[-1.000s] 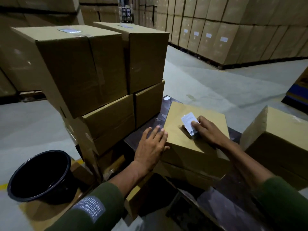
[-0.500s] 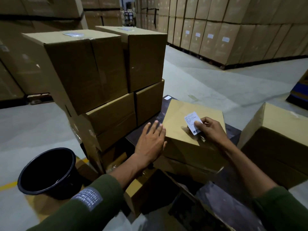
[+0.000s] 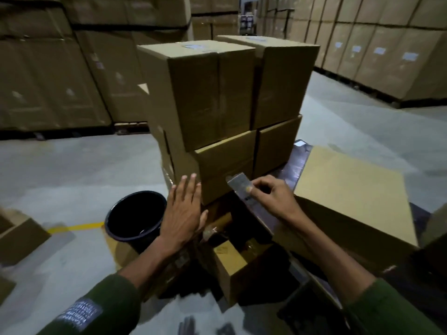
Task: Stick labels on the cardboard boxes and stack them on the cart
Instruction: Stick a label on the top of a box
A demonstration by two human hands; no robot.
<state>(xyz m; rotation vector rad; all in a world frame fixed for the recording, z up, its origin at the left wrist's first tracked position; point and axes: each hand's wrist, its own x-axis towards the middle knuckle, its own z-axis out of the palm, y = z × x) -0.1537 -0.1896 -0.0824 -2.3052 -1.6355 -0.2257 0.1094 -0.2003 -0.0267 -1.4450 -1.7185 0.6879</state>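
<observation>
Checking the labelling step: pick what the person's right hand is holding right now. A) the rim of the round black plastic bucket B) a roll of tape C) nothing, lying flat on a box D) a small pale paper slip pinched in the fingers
D: the right hand pinches a small pale paper slip between thumb and fingers, raised in front of the stacked brown cardboard boxes; the round black plastic bucket stands untouched on the floor.

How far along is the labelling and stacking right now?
Done: four boxes stacked, the top two carrying labels. In hand: the right hand pinches a label strip; the left hand is open, holding nothing. Left: the flat box beside the stack shows no label and is not stacked.
</observation>
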